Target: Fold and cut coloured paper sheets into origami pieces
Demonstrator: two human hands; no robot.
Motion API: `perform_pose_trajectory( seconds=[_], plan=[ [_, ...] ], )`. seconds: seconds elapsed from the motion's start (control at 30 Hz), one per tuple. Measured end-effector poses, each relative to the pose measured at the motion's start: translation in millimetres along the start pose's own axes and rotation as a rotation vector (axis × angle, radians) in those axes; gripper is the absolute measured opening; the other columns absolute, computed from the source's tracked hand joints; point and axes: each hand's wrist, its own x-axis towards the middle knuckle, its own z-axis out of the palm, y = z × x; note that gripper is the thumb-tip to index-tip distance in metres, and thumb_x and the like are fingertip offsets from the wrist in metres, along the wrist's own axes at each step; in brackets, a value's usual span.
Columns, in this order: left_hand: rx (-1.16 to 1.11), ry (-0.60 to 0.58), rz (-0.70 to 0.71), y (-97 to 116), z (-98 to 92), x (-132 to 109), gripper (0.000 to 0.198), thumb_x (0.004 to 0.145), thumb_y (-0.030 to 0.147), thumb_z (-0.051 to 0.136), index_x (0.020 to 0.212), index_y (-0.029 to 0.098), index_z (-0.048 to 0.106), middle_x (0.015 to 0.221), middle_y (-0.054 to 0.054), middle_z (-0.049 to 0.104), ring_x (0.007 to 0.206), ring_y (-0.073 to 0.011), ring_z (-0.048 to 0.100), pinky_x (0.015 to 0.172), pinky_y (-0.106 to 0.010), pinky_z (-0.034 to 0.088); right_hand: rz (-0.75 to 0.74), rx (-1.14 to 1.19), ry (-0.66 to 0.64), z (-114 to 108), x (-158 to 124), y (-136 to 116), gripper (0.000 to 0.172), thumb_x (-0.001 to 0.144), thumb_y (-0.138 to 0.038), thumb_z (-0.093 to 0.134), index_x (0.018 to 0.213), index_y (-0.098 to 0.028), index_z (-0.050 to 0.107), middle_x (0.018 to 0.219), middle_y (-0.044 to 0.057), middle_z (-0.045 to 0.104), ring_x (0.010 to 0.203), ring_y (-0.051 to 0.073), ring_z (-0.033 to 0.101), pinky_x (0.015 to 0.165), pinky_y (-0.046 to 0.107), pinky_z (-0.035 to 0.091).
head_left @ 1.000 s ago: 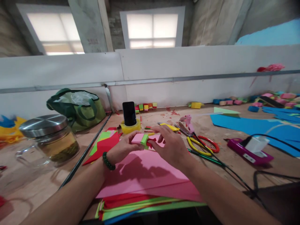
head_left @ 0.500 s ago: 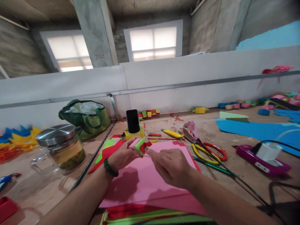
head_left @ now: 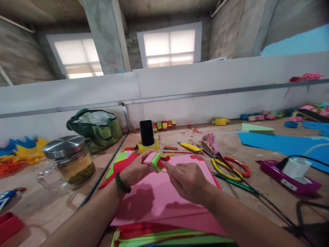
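Note:
My left hand, with a green bead bracelet on its wrist, is closed around a small foam block of pink, green and red pieces. My right hand pinches the red piece on the block's right end with curled fingers. Both hands hover over a large pink foam sheet that lies on a stack of red, green and blue sheets.
A glass jar with a metal lid and a green bag stand at the left. A phone leans on a yellow tape roll. Scissors, a pink glue gun, a purple power strip and blue sheets lie at the right.
My right hand went from spread over the block to pinching its red end. The camera tilted upward and the hands shifted slightly lower in view.

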Motion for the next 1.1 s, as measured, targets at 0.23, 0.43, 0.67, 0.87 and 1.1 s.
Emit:
perform_pose_trajectory(
  seconds=[0.23, 0.43, 0.67, 0.87, 1.1],
  plan=[
    [0.004, -0.001, 0.006, 1.6, 0.9, -1.0, 0.05, 0.057, 0.008, 0.079, 0.103, 0.021, 0.063, 0.093, -0.004, 0.067, 0.076, -0.015, 0.06, 0.068, -0.026, 0.045, -0.015, 0.081, 0.034, -4.0, -0.3, 1.4, 0.038, 0.089, -0.01, 0.045, 0.127, -0.016, 0.049, 0.063, -0.001, 0.065, 0.052, 0.012, 0.057, 0.048, 0.025, 0.037],
    [0.024, -0.073, 0.022, 4.1, -7.0, 2.6, 0.045, 0.061, 0.011, 0.076, 0.104, 0.019, 0.065, 0.087, -0.003, 0.065, 0.07, -0.013, 0.057, 0.06, -0.022, 0.041, 0.243, 0.265, 0.241, -10.0, -3.6, 6.8, 0.024, 0.087, -0.009, 0.049, 0.107, -0.021, 0.055, 0.074, -0.001, 0.065, 0.056, 0.009, 0.057, 0.055, 0.022, 0.043],
    [-0.008, -0.122, -0.023, 9.0, -19.4, -0.5, 0.057, 0.068, 0.032, 0.074, 0.121, 0.016, 0.06, 0.087, -0.006, 0.065, 0.063, -0.0133, 0.055, 0.06, -0.026, 0.043, 0.304, 0.322, 0.183, -2.0, -4.4, 6.5, 0.018, 0.091, -0.015, 0.048, 0.107, -0.021, 0.054, 0.064, -0.005, 0.051, 0.052, 0.01, 0.046, 0.053, 0.023, 0.038],
    [0.011, -0.211, 0.016, 9.4, -20.2, 0.3, 0.063, 0.064, 0.024, 0.069, 0.125, 0.015, 0.055, 0.091, -0.008, 0.066, 0.072, -0.0172, 0.059, 0.063, -0.027, 0.044, 0.589, 0.618, 0.066, 7.3, -2.3, 2.8, 0.018, 0.095, -0.033, 0.045, 0.095, -0.021, 0.058, 0.077, 0.0, 0.056, 0.064, 0.012, 0.049, 0.059, 0.026, 0.04],
    [0.15, -0.255, -0.046, 13.2, -22.0, 1.3, 0.044, 0.052, 0.013, 0.077, 0.094, 0.012, 0.066, 0.078, -0.002, 0.063, 0.067, -0.0125, 0.054, 0.06, -0.022, 0.042, 0.843, 0.928, -0.089, 12.8, 5.3, 6.3, 0.034, 0.091, -0.049, 0.047, 0.083, -0.019, 0.06, 0.084, 0.003, 0.061, 0.077, 0.016, 0.058, 0.069, 0.03, 0.045]
  ],
)
